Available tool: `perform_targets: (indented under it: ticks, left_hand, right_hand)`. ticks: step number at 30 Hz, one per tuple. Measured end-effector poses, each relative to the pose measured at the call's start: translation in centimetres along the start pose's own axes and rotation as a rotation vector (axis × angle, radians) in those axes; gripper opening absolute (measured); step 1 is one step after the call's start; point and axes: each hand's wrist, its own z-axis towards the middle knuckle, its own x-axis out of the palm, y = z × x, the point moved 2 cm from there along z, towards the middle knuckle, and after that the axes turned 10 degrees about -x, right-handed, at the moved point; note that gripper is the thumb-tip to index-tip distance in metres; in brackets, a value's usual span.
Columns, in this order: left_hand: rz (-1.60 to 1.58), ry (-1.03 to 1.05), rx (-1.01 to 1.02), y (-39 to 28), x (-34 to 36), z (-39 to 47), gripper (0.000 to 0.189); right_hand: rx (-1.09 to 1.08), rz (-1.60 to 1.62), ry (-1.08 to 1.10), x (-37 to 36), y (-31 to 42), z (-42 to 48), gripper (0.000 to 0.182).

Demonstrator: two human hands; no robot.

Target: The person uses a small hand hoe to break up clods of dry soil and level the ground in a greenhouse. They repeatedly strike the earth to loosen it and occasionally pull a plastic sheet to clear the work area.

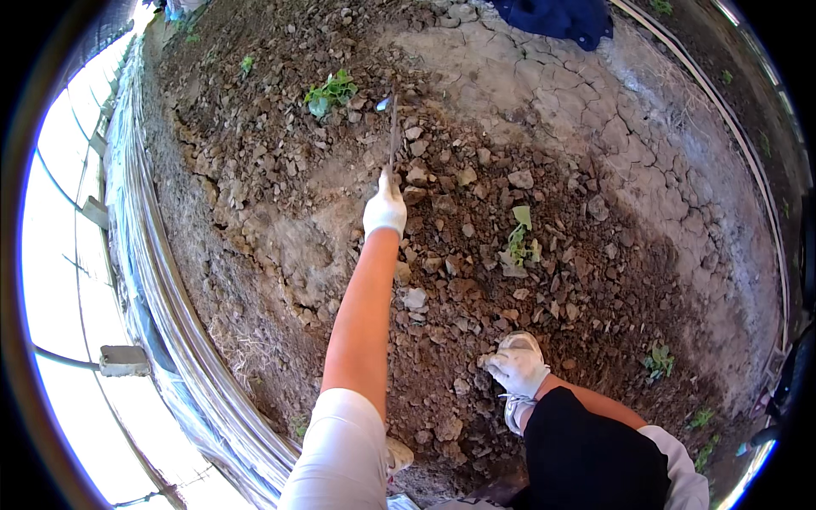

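Note:
My left hand (pixel 385 207), in a white knit glove, reaches far forward and grips the near end of a thin, straight hand tool (pixel 393 134). The tool's far end lies over the loose soil, its tip hard to make out. A small bluish-white scrap (pixel 383 104) lies just left of it. My right hand (pixel 519 368), also gloved, is low over my shoe (pixel 523 342), beside my bent knee (pixel 593 446). Its fingers are bunched, and I cannot tell whether they hold anything. Forward of this hand stands a small, pale-leaved seedling (pixel 521 245) among the clods.
A leafy green plant (pixel 330 94) grows ahead on the left, another seedling (pixel 659 361) at right. Cracked dry soil (pixel 637 121) spans the upper right, with dark blue cloth (pixel 554 19) on it. Plastic sheeting (pixel 156 236) and a concrete block (pixel 124 361) line the left.

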Motion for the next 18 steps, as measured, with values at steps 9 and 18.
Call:
perform_targets:
  ticks: [9,18]
  left_hand:
    - [-0.04,0.031,0.05,12.6,0.1,-11.8,0.052]
    - [-0.001,0.021,0.213,20.5,-0.5,-24.1,0.056]
  right_hand:
    - [0.01,-0.003,-0.055,0.4,-0.1,-0.2,0.014]
    - [-0.016,-0.002,-0.098,-0.8,0.1,0.2,0.014]
